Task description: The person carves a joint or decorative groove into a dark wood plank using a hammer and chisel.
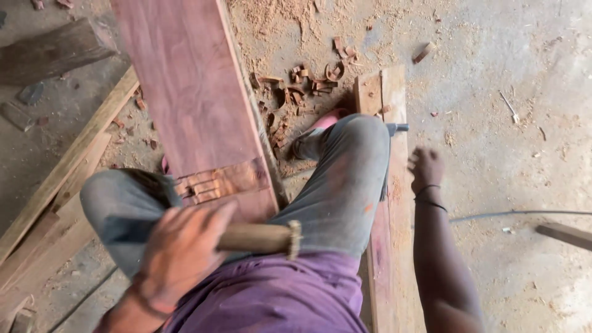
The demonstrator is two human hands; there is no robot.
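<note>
- Left hand point(182, 256), at 7 o'clock in the frame: closed around a round pale wooden tool handle with a metal ring at its end point(262, 238); handle lying level, ring end pointing toward 3 o'clock, just above the lap.
- Purple cloth garment point(277, 299) at 6 o'clock, below the handle.
- Grey worn trousers point(336, 185) over both bent knees, straddling the near end of the board.
- Right hand point(425, 168), at 3 o'clock of the right knee: lowered toward the floor with the back turned to the camera; grip not readable, fingers hidden. Dark thin bands on the wrist.
- Small grey metal tool tip point(398, 128) just at 11 o'clock of the right hand, resting on the narrow reddish wooden plank point(388, 246) running from 6 to 12 o'clock under the right leg.
- Wide reddish-brown wooden board point(185, 86) between the knees, reaching to 12 o'clock; shallow chopped recess point(216, 182) cut across its near end, with rough chips left in it.
- Curled red wood shavings point(302, 83) and sawdust on the concrete floor point(505, 74) at 1 o'clock of the board.
- Pale timber battens point(74, 160) at 9 o'clock.
</note>
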